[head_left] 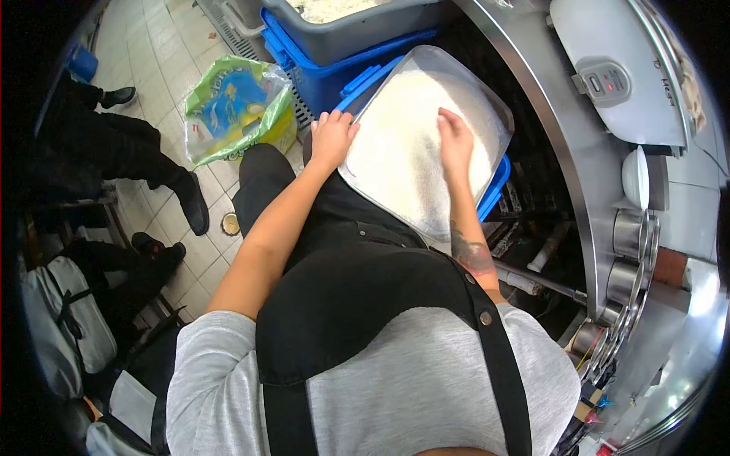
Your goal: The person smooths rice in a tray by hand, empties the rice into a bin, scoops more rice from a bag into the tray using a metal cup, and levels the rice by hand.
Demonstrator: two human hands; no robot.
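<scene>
A clear plastic tub (pixel 498 114) rests tilted across my lap, with white rice-like grains (pixel 403 137) spread over its bottom. My left hand (pixel 332 140) grips the tub's left rim, its fingers bent at the edge. Above the grains, toward the right side of the tub, is my right hand (pixel 455 144). Its fingers are curled together, and whatever may be between them is too small to make out. Under the tub, parts of a blue crate (pixel 496 186) show.
A green and blue plastic bag (pixel 239 106) stands on the tiled floor. A grey bin (pixel 357 34) with white contents is at the top. At right, a steel counter (pixel 559 133) holds a rice cooker (pixel 620 76) and pots (pixel 627 232). Another person's legs (pixel 137 144) are at left.
</scene>
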